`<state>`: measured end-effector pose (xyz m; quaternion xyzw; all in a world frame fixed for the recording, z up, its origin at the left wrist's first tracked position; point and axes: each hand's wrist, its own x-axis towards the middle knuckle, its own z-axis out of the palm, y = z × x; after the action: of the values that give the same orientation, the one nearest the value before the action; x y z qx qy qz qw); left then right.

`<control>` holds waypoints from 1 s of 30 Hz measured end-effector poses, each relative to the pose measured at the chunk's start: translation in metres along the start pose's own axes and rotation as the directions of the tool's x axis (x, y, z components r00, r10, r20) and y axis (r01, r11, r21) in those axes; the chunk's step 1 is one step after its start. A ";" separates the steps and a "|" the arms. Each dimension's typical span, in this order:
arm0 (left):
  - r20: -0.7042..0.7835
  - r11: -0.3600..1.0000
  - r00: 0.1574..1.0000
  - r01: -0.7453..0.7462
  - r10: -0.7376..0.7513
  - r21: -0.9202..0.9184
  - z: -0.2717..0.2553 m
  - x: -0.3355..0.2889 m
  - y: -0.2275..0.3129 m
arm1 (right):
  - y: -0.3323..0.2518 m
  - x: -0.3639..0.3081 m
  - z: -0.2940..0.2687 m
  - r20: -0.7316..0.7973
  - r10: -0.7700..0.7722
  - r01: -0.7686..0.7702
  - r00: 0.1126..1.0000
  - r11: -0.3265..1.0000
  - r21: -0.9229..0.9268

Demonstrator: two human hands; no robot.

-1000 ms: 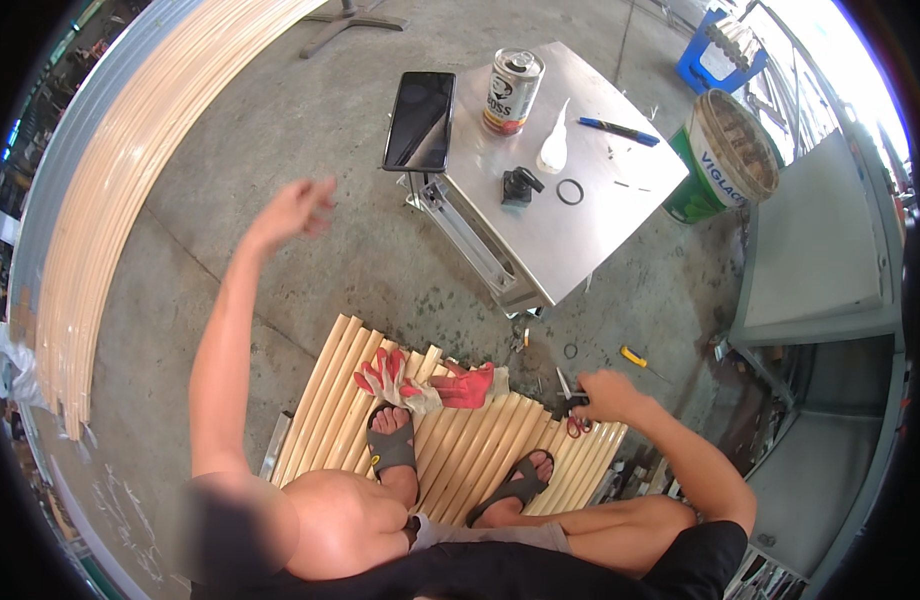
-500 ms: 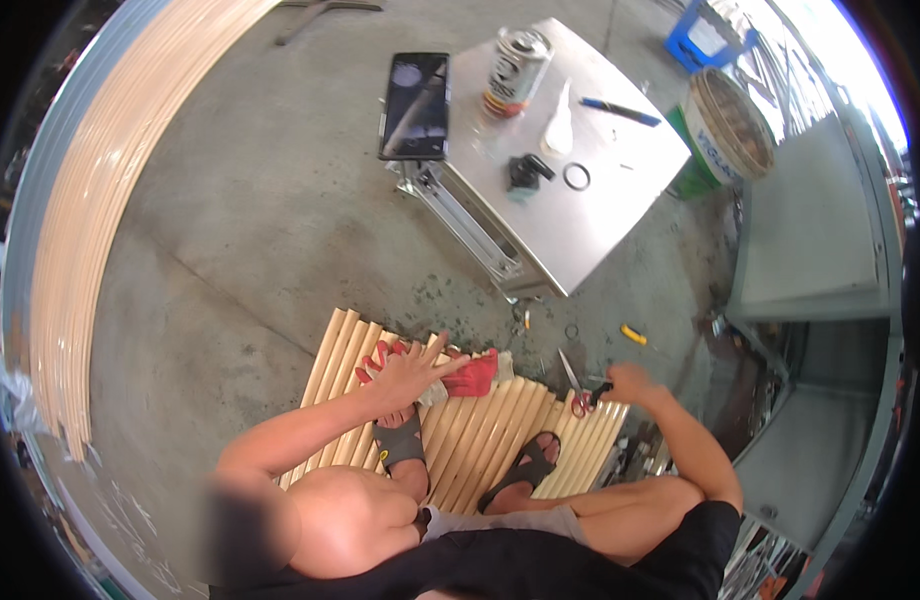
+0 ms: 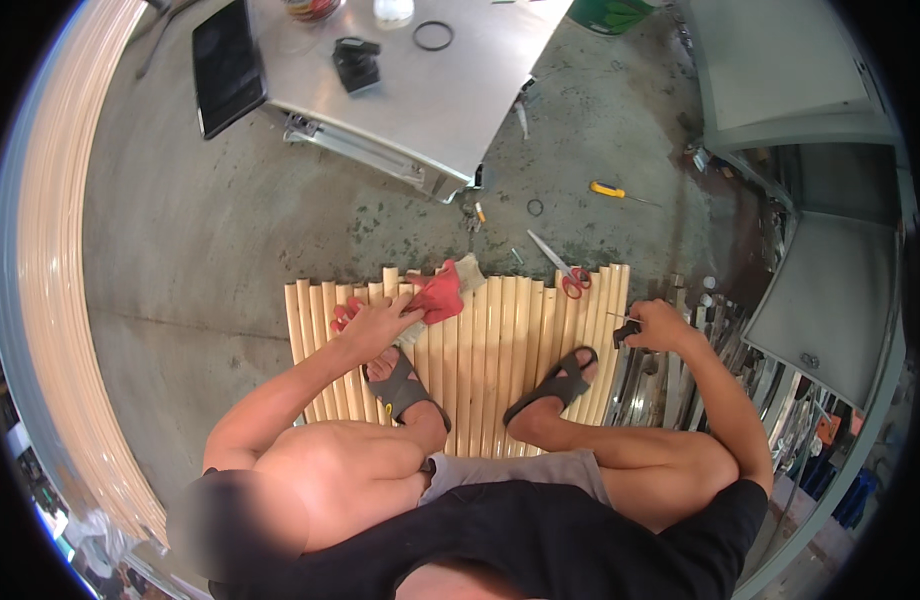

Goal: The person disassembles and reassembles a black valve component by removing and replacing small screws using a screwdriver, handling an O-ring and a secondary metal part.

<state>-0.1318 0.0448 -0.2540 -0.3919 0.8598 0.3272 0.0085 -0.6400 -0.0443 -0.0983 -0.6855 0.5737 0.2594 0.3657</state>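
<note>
My left hand (image 3: 378, 326) is on a pair of red and cream work gloves (image 3: 441, 292), its fingers closing at the edge of the red part. The gloves lie on a row of pale, wood-coloured round strips (image 3: 495, 330). Off the right edge of this row, my right hand (image 3: 662, 326) is closed around a small black tool (image 3: 627, 331) with a thin metal piece sticking out; its exact kind is unclear. Scissors with red handles (image 3: 572, 283) lie partly open at the far edge of the strips, left of my right hand. My sandalled feet stand on the strips.
Ahead is a metal table (image 3: 420, 110) bearing a phone (image 3: 228, 70), a black device (image 3: 357, 65) and a black ring (image 3: 433, 36). A yellow-handled screwdriver (image 3: 608, 188) lies on the floor. Metal pieces (image 3: 645, 385) and a grey cabinet (image 3: 830, 290) stand right; long strips (image 3: 55, 250) line the left.
The view has tipped down, so the table sits higher in it. My left hand's spread fingers have drawn together on the gloves. My right hand has moved right, away from the scissors.
</note>
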 end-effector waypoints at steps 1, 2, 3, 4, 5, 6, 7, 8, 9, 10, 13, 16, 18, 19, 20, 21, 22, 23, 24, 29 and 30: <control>0.019 1.000 1.000 -0.016 0.016 -0.007 0.004 -0.003 -0.006 | -0.005 -0.002 -0.006 -0.041 -0.005 0.005 0.999 1.000 -0.005; 0.037 1.000 0.999 -0.027 0.027 -0.015 0.007 -0.006 -0.012 | -0.004 -0.003 -0.009 -0.045 0.021 -0.020 0.999 1.000 0.023; 0.051 0.999 0.998 -0.037 0.038 -0.016 -0.003 -0.003 -0.014 | -0.003 -0.001 -0.013 -0.056 0.044 -0.041 0.997 0.998 0.053; 0.153 0.998 0.988 0.002 0.008 -0.061 -0.011 -0.001 -0.012 | -0.004 0.002 -0.018 -0.064 0.062 -0.056 0.996 0.995 0.080; 0.164 1.000 0.986 0.004 0.001 -0.027 -0.018 0.001 -0.007 | -0.005 0.006 -0.023 -0.064 0.050 -0.043 0.997 0.993 0.106; 0.171 1.000 0.985 0.009 -0.012 0.018 -0.036 0.003 0.004 | -0.005 0.008 -0.028 -0.074 0.030 -0.020 0.997 0.991 0.133; 0.178 0.998 0.984 0.021 -0.031 0.056 -0.046 0.001 0.011 | -0.006 0.010 -0.031 -0.075 0.007 0.005 0.997 0.988 0.155; 0.207 0.999 0.978 0.028 -0.037 0.045 -0.046 -0.002 0.008 | 0.003 0.020 -0.025 -0.108 -0.065 0.082 0.992 0.984 0.161; 0.187 0.997 0.979 0.080 -0.079 0.005 -0.062 -0.004 0.011 | 0.001 0.027 -0.024 -0.095 -0.079 0.092 0.992 0.987 0.135; 0.167 0.992 0.980 0.120 -0.112 -0.040 -0.087 -0.002 0.021 | 0.000 0.031 -0.023 -0.083 -0.083 0.092 0.993 0.990 0.108; 0.021 0.920 0.961 0.271 -0.277 -0.282 -0.171 -0.002 0.045 | 0.001 0.041 -0.019 0.041 -0.055 0.055 0.998 0.998 -0.003; -0.474 0.892 0.809 0.128 -0.347 -0.434 -0.251 -0.009 0.063 | 0.001 0.051 -0.016 0.157 -0.050 0.063 0.986 0.995 -0.078; -0.666 0.937 0.670 0.145 -0.330 -0.318 -0.303 -0.007 0.072 | 0.012 0.059 -0.016 0.167 -0.066 0.071 0.984 0.997 -0.026; -0.717 0.945 0.619 0.158 -0.321 -0.287 -0.320 0.001 0.072 | 0.019 0.062 -0.016 0.179 -0.065 0.066 0.982 0.998 0.001; -0.765 0.952 0.567 0.169 -0.307 -0.257 -0.337 0.011 0.071 | 0.026 0.066 -0.019 0.157 -0.074 0.071 0.985 0.997 0.021; -0.803 0.955 0.518 0.185 -0.294 -0.230 -0.349 0.019 0.073 | 0.033 0.070 -0.022 0.142 -0.083 0.077 0.986 0.996 0.046; -0.795 0.952 0.527 0.219 -0.300 -0.214 -0.356 0.025 0.078 | 0.042 0.070 -0.024 0.131 -0.086 0.078 0.988 0.994 0.070; -0.787 0.949 0.537 0.248 -0.303 -0.196 -0.363 0.032 0.082 | 0.056 0.069 -0.020 0.051 -0.086 0.083 0.995 0.995 0.056; -0.774 0.945 0.551 0.265 -0.311 -0.191 -0.366 0.042 0.084 | 0.074 0.063 -0.015 -0.020 -0.067 0.068 0.998 0.997 0.038; -0.494 0.892 0.748 0.313 -0.443 -0.326 -0.365 0.044 0.151 | 0.075 -0.019 -0.033 -0.099 0.136 -0.106 0.986 0.957 0.269; -0.369 0.883 0.814 0.340 -0.448 -0.323 -0.352 0.038 0.165 | 0.080 -0.043 -0.028 -0.175 0.092 -0.037 0.980 0.954 0.297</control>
<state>-0.1849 -0.1021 0.1038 -0.6233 0.6924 0.3249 -0.1628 -0.7286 -0.0470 -0.0648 -0.6260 0.6596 0.1185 0.3987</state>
